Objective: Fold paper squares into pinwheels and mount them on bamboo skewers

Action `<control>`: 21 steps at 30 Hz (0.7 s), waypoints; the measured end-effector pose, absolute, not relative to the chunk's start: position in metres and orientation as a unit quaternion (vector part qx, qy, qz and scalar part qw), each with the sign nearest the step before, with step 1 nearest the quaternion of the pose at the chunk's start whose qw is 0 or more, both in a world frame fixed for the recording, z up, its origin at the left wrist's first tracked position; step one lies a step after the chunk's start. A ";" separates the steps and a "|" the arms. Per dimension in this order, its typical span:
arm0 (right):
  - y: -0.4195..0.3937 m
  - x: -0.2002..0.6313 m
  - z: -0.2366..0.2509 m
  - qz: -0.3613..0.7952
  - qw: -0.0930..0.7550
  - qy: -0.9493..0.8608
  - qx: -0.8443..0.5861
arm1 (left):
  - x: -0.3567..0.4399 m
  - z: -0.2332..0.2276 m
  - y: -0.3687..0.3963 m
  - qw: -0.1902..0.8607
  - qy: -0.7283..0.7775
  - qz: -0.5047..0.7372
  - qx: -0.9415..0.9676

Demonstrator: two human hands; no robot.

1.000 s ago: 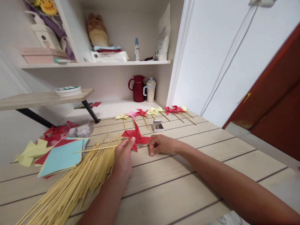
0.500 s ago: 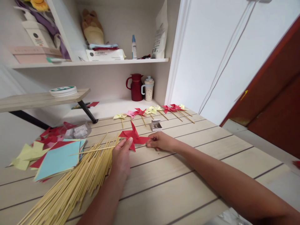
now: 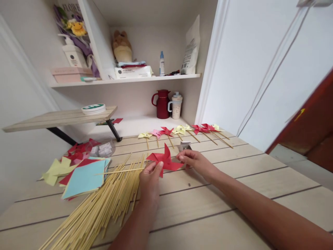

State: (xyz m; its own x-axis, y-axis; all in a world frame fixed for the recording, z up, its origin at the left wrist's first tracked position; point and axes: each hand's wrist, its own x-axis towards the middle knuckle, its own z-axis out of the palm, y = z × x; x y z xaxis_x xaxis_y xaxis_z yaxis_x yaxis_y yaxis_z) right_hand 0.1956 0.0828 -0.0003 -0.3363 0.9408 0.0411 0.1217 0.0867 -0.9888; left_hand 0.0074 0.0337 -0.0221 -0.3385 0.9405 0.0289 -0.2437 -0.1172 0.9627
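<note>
My left hand (image 3: 151,177) is closed on a red paper pinwheel (image 3: 166,160), its thumb pressed near the middle of the folded blades. A thin wooden stick (image 3: 122,171) also runs out leftward from these fingers. Close to the pinwheel's right blade is my right hand (image 3: 196,163), thumb and fingertips drawn together; anything between them is too small to make out. Behind it, partly covered, stands a small open box (image 3: 185,144). A tiny dark object (image 3: 189,184) lies on the table below my right hand.
Loose wooden sticks (image 3: 104,205) spread at the left beside stacked coloured paper (image 3: 84,178) and a clear tub (image 3: 104,149). Several finished pinwheels (image 3: 166,131) line the back edge. A low raised shelf (image 3: 62,119), a red jug (image 3: 163,104) and a cup (image 3: 177,106) stand behind.
The view has shifted, so everything sits further right and slightly lower. My right hand has risen off the blade's tip toward the small box. The left hand keeps its hold.
</note>
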 end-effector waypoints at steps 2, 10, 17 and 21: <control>0.079 0.194 0.005 0.491 0.409 -0.647 -0.417 | 0.008 -0.023 0.034 0.446 0.493 0.653 0.363; 0.063 0.182 0.022 0.447 0.392 -0.719 -0.361 | 0.012 -0.022 0.034 0.416 0.504 0.638 0.407; 0.055 0.170 0.024 0.487 0.414 -0.681 -0.358 | 0.016 -0.018 0.031 0.399 0.502 0.629 0.439; 0.056 0.168 0.021 0.487 0.423 -0.658 -0.388 | 0.018 -0.015 0.029 0.390 0.509 0.623 0.448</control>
